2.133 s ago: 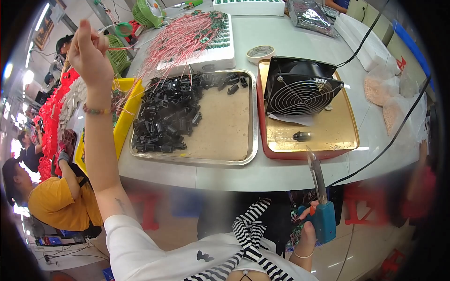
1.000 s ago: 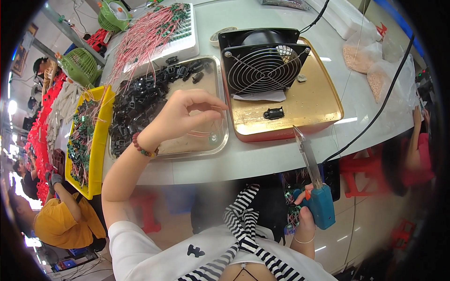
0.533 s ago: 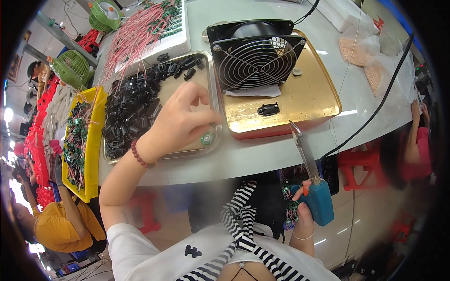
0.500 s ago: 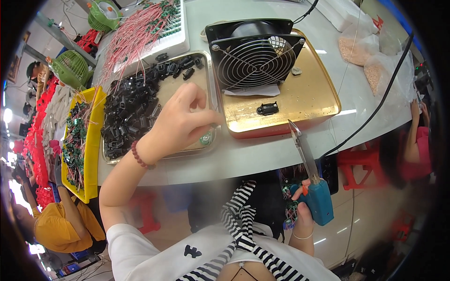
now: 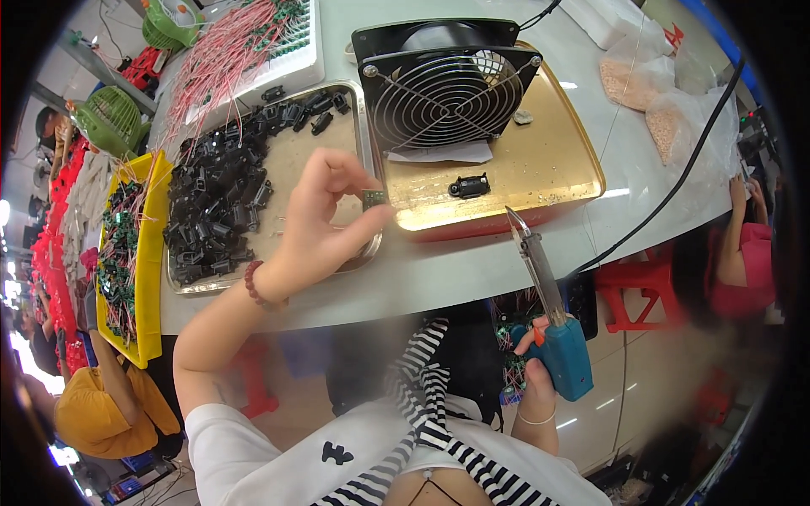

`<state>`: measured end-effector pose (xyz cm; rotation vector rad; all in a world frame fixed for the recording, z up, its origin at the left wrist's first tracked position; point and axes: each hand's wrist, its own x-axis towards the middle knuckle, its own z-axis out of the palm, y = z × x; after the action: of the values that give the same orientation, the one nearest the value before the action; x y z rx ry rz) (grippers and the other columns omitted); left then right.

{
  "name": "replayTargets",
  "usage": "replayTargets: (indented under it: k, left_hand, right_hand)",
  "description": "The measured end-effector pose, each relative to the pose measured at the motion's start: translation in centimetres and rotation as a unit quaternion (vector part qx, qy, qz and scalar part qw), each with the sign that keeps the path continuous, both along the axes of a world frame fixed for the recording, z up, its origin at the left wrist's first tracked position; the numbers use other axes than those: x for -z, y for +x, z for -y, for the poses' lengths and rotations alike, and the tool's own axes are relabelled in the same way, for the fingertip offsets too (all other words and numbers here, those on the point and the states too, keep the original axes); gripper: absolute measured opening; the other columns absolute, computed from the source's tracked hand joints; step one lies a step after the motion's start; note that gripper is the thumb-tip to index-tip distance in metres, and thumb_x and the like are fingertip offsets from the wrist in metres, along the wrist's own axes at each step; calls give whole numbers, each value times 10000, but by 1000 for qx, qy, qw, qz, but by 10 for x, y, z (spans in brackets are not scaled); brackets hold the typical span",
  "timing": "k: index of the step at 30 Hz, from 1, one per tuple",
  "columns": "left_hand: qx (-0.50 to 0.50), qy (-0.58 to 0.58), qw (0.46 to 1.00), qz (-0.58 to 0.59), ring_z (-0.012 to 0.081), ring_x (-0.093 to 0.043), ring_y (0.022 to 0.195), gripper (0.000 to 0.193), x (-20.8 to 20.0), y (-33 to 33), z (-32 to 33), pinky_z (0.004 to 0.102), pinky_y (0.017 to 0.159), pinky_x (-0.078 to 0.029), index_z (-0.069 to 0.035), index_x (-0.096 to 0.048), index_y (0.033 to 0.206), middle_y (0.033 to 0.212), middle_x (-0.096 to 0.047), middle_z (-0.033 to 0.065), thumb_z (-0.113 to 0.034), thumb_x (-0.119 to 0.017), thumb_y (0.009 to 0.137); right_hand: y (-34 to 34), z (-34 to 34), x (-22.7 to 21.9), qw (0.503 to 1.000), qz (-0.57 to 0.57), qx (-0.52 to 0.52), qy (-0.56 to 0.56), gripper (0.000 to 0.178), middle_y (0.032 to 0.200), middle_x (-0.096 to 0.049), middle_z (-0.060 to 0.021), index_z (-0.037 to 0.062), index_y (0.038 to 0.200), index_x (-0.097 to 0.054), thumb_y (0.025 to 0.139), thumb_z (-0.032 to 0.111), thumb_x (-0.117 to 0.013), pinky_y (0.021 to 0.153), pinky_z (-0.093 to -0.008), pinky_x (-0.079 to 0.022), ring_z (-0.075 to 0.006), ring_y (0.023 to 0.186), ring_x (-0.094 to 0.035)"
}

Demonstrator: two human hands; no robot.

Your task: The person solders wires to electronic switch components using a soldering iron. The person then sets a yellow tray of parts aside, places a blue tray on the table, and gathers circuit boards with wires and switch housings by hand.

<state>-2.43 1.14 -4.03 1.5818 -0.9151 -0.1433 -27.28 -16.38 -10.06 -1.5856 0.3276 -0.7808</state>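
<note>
One soldering gun (image 5: 543,282) pointing forward-left in right grip (image 5: 538,390), left grip (image 5: 319,218) pinching board (image 5: 373,198)

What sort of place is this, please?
Probably an electronics assembly workshop: small black plastic housings are heaped in a silver metal tray, green circuit boards with red wires lie on a white foam tray, and the right hand holds a blue-handled tool resembling a soldering gun.

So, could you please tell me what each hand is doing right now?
Left hand: closed, pinching a small green circuit board between thumb and fingers.
Right hand: closed around the handle of a blue soldering tool.
</note>
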Motion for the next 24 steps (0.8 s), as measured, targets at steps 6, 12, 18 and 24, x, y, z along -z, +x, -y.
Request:
replayTargets:
  k: [6, 12, 18, 24]
  left_hand:
    - [84, 9, 956, -280, 75, -532, 815, 109, -3, 1, -15, 225, 735, -431, -13, -546, 889, 904, -579, 35, -37, -626, 820]
    - [101, 4, 970, -221, 97, -540, 744, 114, -1, 1, -12, 228, 709, -435, -2, -576, 910, 873, -585, 37, -110, -551, 883]
    - [124, 15, 964, -236, 55, -533, 724, 164, -19, 4, -14, 206, 663, -438, 6, -609, 996, 793, -614, 14, -106, -543, 895]
    - [174, 83, 962, -192, 124, -596, 811, 158, -44, 4, 5, 257, 744, -474, 33, -590, 986, 902, -641, 87, -46, -499, 884]
  right_hand:
    - [0, 1, 3, 1000, 6, -8, 8, 456, 894, -548, -88, -16, 1008, -592, 749, 348, -679, 568, -236, -430, -136, 599, -568]
    - [0, 3, 4, 1000, -1, -13, 0, 469, 888, -551, -84, -10, 1018, -590, 744, 360, -683, 576, -234, -431, -134, 601, -570]
    - [1, 1, 2, 999, 16, -7, 29, 447, 956, -545, -108, -18, 1009, -581, 742, 322, -698, 545, -227, -441, -153, 614, -586]
    - [-6, 4, 8, 999, 26, -10, 33, 451, 1008, -535, -110, -6, 1018, -567, 742, 319, -712, 544, -233, -448, -164, 620, -589]
